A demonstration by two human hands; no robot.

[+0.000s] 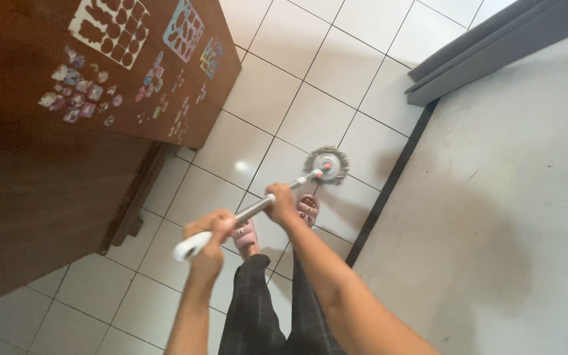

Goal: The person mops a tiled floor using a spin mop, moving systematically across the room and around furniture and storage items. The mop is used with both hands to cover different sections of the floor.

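Head view: left hand [208,231] and right hand [281,205] both curl their fingers tight around the mop handle [251,212], whose round grey mop head [327,164] rests on the white tile floor [310,72]. A sticker-covered wooden cabinet [67,151] stands close on the left, a grey wall [494,197] on the right.

Mop handle [258,208] showing brushed metal; floor [310,72] tiles gleaming glossy; wooden cabinet [47,171] appearing dark, smooth; wall [494,197] looking matt.
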